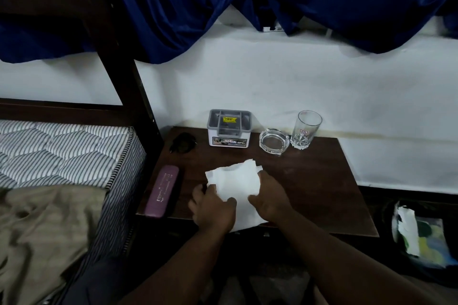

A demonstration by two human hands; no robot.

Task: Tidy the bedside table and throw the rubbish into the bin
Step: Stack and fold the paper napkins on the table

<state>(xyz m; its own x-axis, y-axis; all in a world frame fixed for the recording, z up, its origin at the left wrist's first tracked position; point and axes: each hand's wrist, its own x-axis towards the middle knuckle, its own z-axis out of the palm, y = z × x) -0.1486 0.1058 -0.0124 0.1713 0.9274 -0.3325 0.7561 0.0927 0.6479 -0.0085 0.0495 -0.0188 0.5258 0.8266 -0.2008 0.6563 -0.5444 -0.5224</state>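
A white tissue [235, 181] lies on the dark wooden bedside table [317, 181] near its front edge. My left hand [213, 208] grips the tissue's lower left part. My right hand [269, 195] presses on its right side, fingers curled over the edge. The bin [421, 235], lined with a dark bag and holding white and coloured rubbish, stands on the floor to the right of the table.
At the back of the table stand a grey-and-white organiser box [229, 129], a glass ashtray [273, 141] and an empty drinking glass [306, 129]. A purple case [162, 190] and a dark bundle [183, 142] lie at the left. A bed [62, 156] adjoins on the left.
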